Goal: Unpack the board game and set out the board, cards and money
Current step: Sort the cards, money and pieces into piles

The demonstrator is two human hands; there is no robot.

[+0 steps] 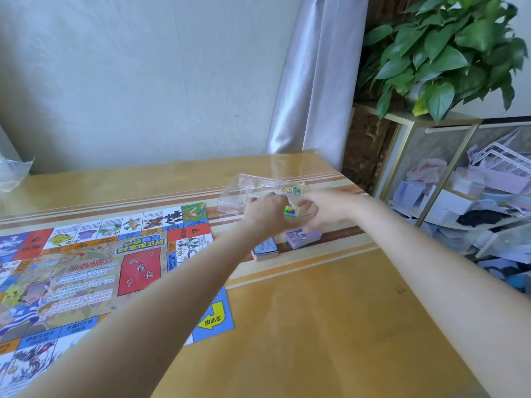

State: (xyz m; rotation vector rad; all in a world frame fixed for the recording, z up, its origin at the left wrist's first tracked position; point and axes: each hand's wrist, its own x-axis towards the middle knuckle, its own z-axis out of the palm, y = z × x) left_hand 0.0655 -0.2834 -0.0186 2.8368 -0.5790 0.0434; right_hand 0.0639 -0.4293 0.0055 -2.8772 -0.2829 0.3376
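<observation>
Blurred left hand (265, 209), right hand (319, 209) meet over clear box (230, 196); grip unreadable, coloured pieces (289, 210) between.

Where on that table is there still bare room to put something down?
The widest bare patch of the table lies near the person, right of the board and this side of the card stack and money stack. A narrower strip runs behind the board along the wall. It is crowded around the clear box, where both hands work.
</observation>
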